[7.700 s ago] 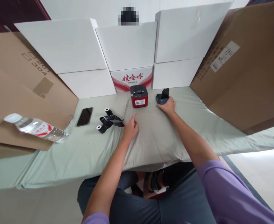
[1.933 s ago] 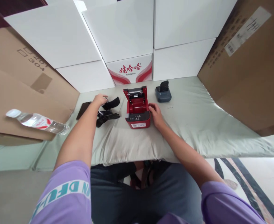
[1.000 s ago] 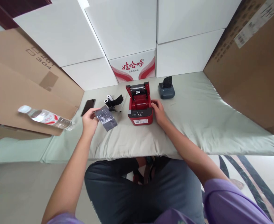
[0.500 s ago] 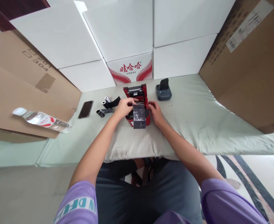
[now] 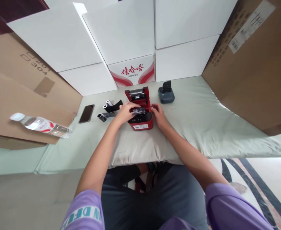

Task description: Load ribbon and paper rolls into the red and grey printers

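1. Progress, as it looks: the red printer [image 5: 140, 110] stands near the middle of the desk with its lid tipped up and back, so the opening step seems done. A dark roll [image 5: 139, 111] sits over the open bay, not yet seated as far as I can judge, and the lid is not yet shut.

2. The left hand [image 5: 124, 111] grasps the dark roll from its left side, fingers curled over it above the bay.

3. The right hand [image 5: 157, 114] presses flat against the printer's right side – loose, holding nothing, steadying the body.

4. Left part of the desk: a water bottle [image 5: 41, 125] lies on its side on a flattened carton at the left edge; a black phone [image 5: 87, 113] lies flat further in; two spare rolls [image 5: 108, 108] with black tape trailing lie just left of the printer.

5. Right of the printer, toward the back edge, a small blue-grey device [image 5: 166, 94] stands apart.

6. The desk [image 5: 202, 121] carries a pale green cloth – creased, sagging at the front edge.

7. White boxes [image 5: 123, 32] wall off the back, one with red print; brown cartons lean in at both sides.
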`<action>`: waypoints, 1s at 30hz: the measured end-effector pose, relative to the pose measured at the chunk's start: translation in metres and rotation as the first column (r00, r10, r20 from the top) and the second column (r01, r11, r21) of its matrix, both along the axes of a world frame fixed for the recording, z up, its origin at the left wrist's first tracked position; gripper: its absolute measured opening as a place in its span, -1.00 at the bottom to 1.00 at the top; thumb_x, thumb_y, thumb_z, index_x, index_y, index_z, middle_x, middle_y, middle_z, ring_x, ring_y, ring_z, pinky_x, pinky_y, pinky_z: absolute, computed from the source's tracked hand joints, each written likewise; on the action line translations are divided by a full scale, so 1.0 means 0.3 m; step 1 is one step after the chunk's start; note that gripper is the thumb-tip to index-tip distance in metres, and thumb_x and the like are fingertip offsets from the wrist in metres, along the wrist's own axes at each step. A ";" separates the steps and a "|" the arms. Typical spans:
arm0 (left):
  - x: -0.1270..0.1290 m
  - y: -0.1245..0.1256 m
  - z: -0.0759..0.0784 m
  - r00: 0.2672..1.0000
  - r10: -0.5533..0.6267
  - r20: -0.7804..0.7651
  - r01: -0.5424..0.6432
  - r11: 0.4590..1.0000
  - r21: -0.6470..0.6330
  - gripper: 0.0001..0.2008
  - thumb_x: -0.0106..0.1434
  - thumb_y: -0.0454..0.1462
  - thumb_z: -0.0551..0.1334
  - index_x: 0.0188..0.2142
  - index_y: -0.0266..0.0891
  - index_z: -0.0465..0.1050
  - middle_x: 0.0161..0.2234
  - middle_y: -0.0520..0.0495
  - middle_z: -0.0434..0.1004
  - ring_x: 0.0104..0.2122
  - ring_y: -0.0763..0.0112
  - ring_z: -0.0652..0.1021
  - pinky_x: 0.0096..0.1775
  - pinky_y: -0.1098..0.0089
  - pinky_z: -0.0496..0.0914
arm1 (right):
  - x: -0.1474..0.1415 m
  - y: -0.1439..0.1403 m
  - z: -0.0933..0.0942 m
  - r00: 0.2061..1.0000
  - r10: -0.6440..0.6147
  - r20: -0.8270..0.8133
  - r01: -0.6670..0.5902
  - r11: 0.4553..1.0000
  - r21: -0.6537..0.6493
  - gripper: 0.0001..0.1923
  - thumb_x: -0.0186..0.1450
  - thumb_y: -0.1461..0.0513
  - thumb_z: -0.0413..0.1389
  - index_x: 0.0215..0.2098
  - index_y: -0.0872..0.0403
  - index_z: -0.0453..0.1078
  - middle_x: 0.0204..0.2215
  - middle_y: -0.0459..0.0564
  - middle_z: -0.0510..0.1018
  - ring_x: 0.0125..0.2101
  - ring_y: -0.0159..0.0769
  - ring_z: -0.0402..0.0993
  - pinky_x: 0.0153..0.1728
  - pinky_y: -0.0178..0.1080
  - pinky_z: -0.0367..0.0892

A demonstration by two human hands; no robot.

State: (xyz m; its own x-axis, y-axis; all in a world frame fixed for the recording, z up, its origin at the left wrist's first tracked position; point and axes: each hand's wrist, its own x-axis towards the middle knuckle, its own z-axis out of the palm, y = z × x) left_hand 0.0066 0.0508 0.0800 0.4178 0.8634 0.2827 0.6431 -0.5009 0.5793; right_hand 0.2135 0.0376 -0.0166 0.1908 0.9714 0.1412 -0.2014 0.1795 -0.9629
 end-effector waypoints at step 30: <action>-0.017 -0.026 -0.091 0.666 0.265 0.697 -0.163 0.964 -0.210 -0.75 0.13 -0.11 0.40 -0.32 -0.15 0.43 0.11 -0.10 0.59 0.18 0.16 0.53 0.17 0.25 0.39 | 0.017 0.002 0.003 0.999 0.053 -0.005 -0.053 0.999 0.008 -0.52 0.24 -0.18 0.17 -0.05 -0.08 0.38 -0.02 -0.02 0.58 0.04 -0.15 0.51 0.22 -0.01 0.38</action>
State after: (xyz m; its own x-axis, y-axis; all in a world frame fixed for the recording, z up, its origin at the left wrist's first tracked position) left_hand 0.0016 0.0432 0.0527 -0.0685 0.9502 0.3041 0.0885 -0.2978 0.9505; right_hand 0.2187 0.0383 -0.0157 0.1399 0.9790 0.1483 -0.2162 0.1764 -0.9603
